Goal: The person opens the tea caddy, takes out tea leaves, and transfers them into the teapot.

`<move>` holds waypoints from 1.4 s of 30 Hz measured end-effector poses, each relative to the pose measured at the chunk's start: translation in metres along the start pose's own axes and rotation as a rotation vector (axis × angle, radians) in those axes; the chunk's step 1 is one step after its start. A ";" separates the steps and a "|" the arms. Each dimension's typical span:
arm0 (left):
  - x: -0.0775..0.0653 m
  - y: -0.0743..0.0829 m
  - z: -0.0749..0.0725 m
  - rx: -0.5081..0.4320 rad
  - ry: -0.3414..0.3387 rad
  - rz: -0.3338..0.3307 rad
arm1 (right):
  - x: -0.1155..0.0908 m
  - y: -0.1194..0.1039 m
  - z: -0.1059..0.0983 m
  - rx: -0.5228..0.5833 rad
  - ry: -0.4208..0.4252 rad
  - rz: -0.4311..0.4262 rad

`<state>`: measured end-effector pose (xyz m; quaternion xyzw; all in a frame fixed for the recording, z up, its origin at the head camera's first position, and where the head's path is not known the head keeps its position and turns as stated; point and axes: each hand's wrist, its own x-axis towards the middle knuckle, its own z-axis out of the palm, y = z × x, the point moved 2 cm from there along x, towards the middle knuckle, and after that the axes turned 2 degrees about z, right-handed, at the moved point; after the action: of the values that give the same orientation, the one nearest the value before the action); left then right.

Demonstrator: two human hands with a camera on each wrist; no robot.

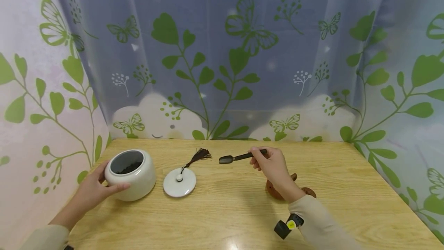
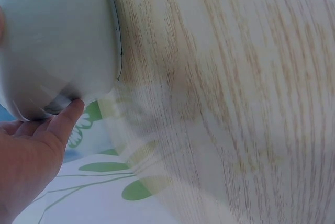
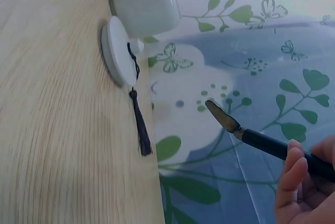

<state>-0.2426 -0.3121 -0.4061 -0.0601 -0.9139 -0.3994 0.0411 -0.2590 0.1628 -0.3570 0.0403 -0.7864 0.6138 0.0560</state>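
Observation:
On the left of the table is a white ceramic jar without its lid, with dark loose bits inside. My left hand grips its side, thumb across the front and fingers around the far side. In the left wrist view, fingertips press the jar wall. My right hand pinches the black handle of a small scoop, its bowl pointing left. The right wrist view shows the scoop with nothing visible heaped on it. Between the hands lies the white lid, its knob up.
A dark tassel tied to the lid knob trails toward the back. Reddish-brown rounded objects sit beneath the right wrist, partly hidden by it. Behind the wooden table hangs a curtain with leaf and butterfly prints.

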 end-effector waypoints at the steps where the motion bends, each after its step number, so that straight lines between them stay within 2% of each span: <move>1: 0.000 0.000 0.000 0.002 0.001 0.001 | 0.001 -0.001 0.005 0.004 -0.006 -0.005; 16: 0.001 0.003 0.000 0.003 -0.005 -0.005 | 0.008 -0.018 0.077 0.074 -0.105 -0.050; 23: 0.002 0.003 0.001 0.003 0.002 0.008 | -0.005 -0.051 0.106 0.077 -0.159 -0.093; 28: 0.003 0.003 0.000 -0.008 -0.001 0.008 | 0.008 -0.044 0.132 0.124 -0.171 -0.128; 34: 0.002 0.004 -0.001 -0.013 0.008 0.014 | 0.015 -0.051 0.164 0.117 -0.194 -0.168; 42: 0.000 0.003 -0.001 -0.006 0.011 0.014 | 0.014 -0.065 0.203 0.030 -0.236 -0.209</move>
<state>-0.2424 -0.3106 -0.4034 -0.0643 -0.9119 -0.4024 0.0490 -0.2726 -0.0501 -0.3416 0.1947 -0.7697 0.6075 0.0262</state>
